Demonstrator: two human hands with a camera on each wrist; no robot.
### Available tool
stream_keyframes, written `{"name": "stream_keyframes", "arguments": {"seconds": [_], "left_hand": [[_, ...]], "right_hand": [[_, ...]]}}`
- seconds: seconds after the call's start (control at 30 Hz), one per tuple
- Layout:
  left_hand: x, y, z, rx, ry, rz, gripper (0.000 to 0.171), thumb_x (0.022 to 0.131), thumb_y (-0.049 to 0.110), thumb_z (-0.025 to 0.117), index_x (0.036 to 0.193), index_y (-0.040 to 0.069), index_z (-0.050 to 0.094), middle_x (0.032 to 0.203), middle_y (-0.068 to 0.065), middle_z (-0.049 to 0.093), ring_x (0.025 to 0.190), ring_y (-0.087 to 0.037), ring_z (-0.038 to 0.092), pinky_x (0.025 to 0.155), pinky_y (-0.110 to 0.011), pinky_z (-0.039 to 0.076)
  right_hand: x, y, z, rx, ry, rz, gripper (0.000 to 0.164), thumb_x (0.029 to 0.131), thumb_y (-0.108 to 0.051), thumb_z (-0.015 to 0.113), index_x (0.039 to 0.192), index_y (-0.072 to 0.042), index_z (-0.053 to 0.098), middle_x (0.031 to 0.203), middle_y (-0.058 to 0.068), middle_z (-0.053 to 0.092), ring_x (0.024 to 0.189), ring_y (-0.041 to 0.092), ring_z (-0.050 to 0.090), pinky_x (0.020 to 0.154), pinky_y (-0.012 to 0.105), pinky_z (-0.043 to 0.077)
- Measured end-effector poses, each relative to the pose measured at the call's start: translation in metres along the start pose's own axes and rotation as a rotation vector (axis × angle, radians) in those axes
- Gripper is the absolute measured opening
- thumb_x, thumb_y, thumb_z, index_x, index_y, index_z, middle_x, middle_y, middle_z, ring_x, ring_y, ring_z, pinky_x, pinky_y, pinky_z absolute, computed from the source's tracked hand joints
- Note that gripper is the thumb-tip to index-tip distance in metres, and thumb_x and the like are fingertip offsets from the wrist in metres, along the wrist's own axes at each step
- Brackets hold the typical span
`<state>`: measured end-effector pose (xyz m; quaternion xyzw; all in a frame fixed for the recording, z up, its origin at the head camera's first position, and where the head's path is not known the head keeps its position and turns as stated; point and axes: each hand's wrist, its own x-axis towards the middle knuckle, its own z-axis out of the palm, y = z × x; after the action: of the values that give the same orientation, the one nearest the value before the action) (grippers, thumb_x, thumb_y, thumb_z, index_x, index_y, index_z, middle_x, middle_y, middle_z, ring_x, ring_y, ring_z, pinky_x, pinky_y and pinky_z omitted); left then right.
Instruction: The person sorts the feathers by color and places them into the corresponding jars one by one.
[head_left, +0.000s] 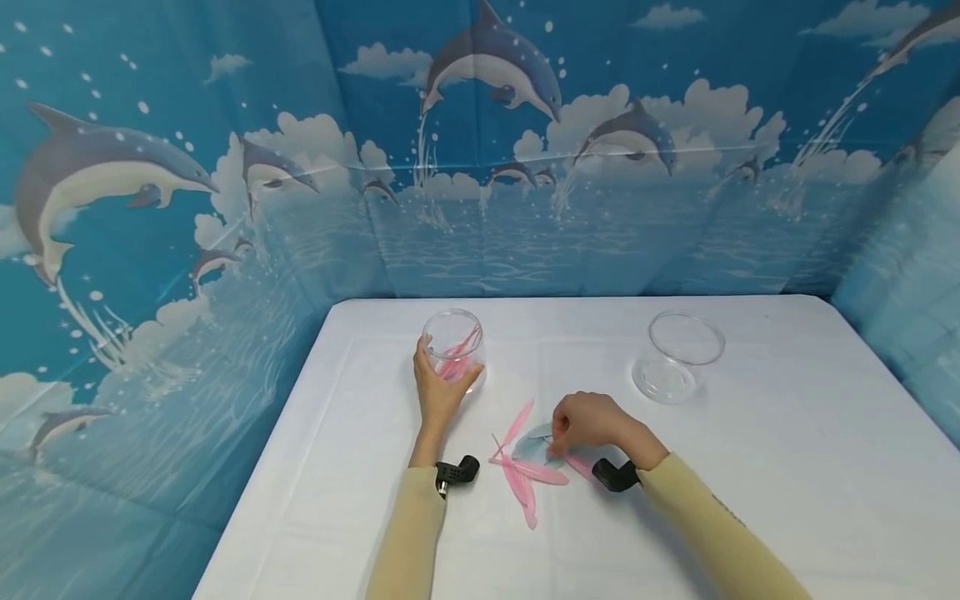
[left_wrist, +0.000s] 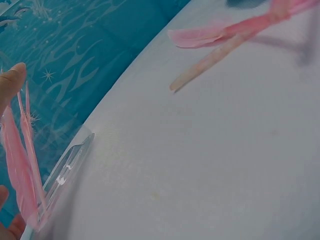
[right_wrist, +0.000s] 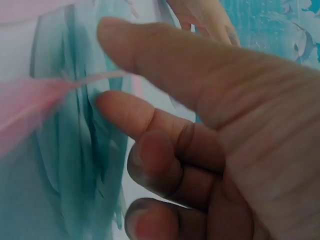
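At the left of the table, my left hand (head_left: pixel 439 396) grips a clear round jar (head_left: pixel 480 335), thumb on one side and fingers on the other. Inside it stand several pink feathers (left_wrist: pixel 20 170). My right hand (head_left: pixel 592 421) is low over a loose pile of pink feathers (head_left: pixel 542 473) and blue-green feathers (head_left: pixel 530 447). In the right wrist view, the thumb and index finger are apart, and the thin quill of a pink feather (right_wrist: pixel 30 107) lies between them. The blue-green feathers (right_wrist: pixel 75 165) are just beyond the fingertips.
A second clear jar (head_left: pixel 686 360) stands upright at the right of the table. White cloth covers the table (head_left: pixel 787 467). Behind it and along both sides hangs a blue curtain (head_left: pixel 480 242) printed with dolphins. Each wrist carries a small black camera.
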<state>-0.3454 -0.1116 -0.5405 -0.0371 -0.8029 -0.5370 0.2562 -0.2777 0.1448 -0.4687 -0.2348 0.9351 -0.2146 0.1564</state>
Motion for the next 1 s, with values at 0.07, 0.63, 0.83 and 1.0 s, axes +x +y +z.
{"name": "stream_keyframes", "arguments": {"seconds": [0.07,0.63,0.83,1.0], "left_hand": [[0.000,0.001,0.000,-0.003,-0.004,-0.004,0.111,0.068,0.039,0.086,0.149,0.017,0.014,0.146,-0.012,0.026,0.133,-0.033,0.028,0.104,-0.053,0.027],[-0.001,0.003,-0.001,-0.015,-0.010,-0.028,0.112,0.068,0.041,0.085,0.150,0.017,0.013,0.146,-0.010,0.027,0.133,-0.031,0.028,0.104,-0.051,0.027],[-0.001,0.004,-0.002,-0.018,-0.001,-0.017,0.111,0.067,0.041,0.085,0.149,0.017,0.015,0.145,-0.012,0.027,0.133,-0.033,0.028,0.103,-0.053,0.028],[-0.001,0.003,-0.001,-0.011,-0.009,-0.018,0.111,0.068,0.040,0.085,0.149,0.016,0.014,0.146,-0.012,0.027,0.133,-0.033,0.028,0.103,-0.053,0.028]], "right_hand": [[0.002,-0.001,0.004,-0.027,0.012,0.018,0.026,0.071,-0.035,0.082,0.061,-0.023,0.060,0.059,-0.012,0.052,0.056,0.009,0.045,0.052,0.028,0.036],[0.004,0.013,0.000,0.357,-0.051,-0.059,0.020,0.081,-0.020,0.074,0.066,-0.011,0.063,0.055,-0.007,0.044,0.048,0.008,0.035,0.047,0.023,0.029],[0.009,0.009,-0.021,0.668,0.052,-0.044,0.027,0.089,-0.028,0.067,0.087,-0.001,0.066,0.055,-0.002,0.041,0.045,0.012,0.033,0.047,0.027,0.030],[0.023,-0.011,-0.035,0.863,0.347,-0.010,0.033,0.092,-0.033,0.063,0.099,-0.001,0.063,0.058,0.002,0.042,0.048,0.014,0.036,0.050,0.030,0.033]]}}
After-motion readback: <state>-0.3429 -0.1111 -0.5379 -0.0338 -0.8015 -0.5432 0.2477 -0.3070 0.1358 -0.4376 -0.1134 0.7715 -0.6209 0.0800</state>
